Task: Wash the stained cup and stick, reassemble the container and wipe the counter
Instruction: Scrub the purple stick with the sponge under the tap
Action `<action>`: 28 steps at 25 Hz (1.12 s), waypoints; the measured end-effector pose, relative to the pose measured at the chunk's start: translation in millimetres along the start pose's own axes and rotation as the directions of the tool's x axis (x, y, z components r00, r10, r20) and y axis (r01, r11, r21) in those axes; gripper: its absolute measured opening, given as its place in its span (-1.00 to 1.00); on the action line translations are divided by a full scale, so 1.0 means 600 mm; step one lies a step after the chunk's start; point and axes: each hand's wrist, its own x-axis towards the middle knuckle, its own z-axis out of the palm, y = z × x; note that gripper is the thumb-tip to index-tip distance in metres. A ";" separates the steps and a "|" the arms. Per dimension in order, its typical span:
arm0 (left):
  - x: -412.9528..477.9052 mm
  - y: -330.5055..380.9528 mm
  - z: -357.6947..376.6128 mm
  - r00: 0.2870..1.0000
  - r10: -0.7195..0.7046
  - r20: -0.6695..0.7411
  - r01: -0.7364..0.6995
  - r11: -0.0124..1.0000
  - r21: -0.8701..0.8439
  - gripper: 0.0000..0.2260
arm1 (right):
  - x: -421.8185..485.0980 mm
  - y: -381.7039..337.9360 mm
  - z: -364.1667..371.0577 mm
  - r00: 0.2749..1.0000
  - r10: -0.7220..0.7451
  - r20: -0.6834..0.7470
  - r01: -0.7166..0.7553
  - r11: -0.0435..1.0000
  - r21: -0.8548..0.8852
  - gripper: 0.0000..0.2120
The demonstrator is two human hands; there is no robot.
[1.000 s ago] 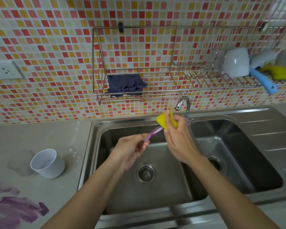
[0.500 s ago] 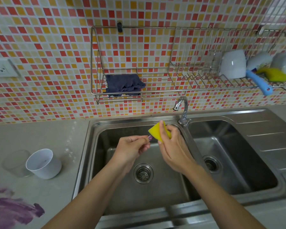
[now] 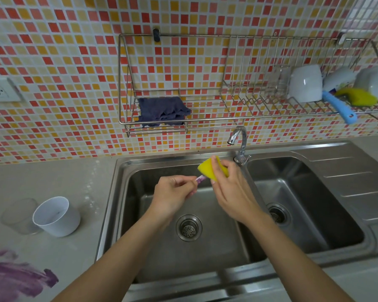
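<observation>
Over the left sink basin [image 3: 218, 253], my left hand [image 3: 172, 194] pinches a purple-stained stick [image 3: 200, 178]; only a short piece shows between my hands. My right hand [image 3: 231, 192] folds a yellow sponge [image 3: 207, 168] around the stick's far end. On the counter at the left, a white cup [image 3: 56, 216] leans tilted beside a clear plastic container [image 3: 20, 214]. A purple stain [image 3: 15, 277] is smeared on the counter near the bottom left corner.
The tap [image 3: 238, 142] stands behind the sink divider, with no water visible. A wall rack [image 3: 205, 120] holds a dark blue cloth [image 3: 163, 111], white cups [image 3: 306, 83], a blue-handled brush [image 3: 338, 107] and another yellow sponge [image 3: 358, 97]. A second basin [image 3: 336, 225] lies to the right.
The sponge has slid down the stick toward my left hand, so less of the stick shows. Both hands sit a little lower over the basin.
</observation>
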 end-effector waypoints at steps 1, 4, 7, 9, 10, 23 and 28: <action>-0.003 -0.005 0.000 0.990 0.141 -0.031 -0.133 0.976 0.174 -0.87 | 0.000 -0.001 -0.003 0.999 0.048 -0.013 -0.047 0.999 0.026 -0.42; -0.006 -0.029 -0.004 0.761 0.649 0.013 -0.568 0.656 0.498 -0.83 | -0.007 -0.005 -0.004 0.999 0.029 -0.014 -0.028 0.999 0.037 -0.42; 0.008 -0.062 -0.015 0.440 0.857 0.270 -0.750 0.185 0.635 -0.84 | -0.016 -0.005 -0.004 0.994 0.104 -0.042 -0.102 0.994 0.039 -0.41; 0.014 -0.073 -0.023 0.342 0.859 0.380 -0.773 0.027 0.634 -0.86 | -0.025 -0.005 0.000 0.996 0.089 -0.029 -0.088 0.995 0.036 -0.42; 0.016 -0.075 -0.028 0.302 0.856 0.420 -0.778 -0.033 0.628 -0.86 | -0.029 -0.003 0.003 0.998 0.062 -0.016 -0.062 0.998 0.018 -0.41; 0.025 -0.073 -0.022 0.367 0.864 0.345 -0.761 0.065 0.645 -0.87 | -0.033 -0.005 0.019 0.997 0.057 -0.055 -0.053 0.996 0.066 -0.41; 0.026 -0.068 -0.015 0.489 0.842 0.226 -0.737 0.261 0.623 -0.86 | -0.029 0.001 0.025 0.999 0.011 -0.053 -0.005 0.994 0.112 -0.39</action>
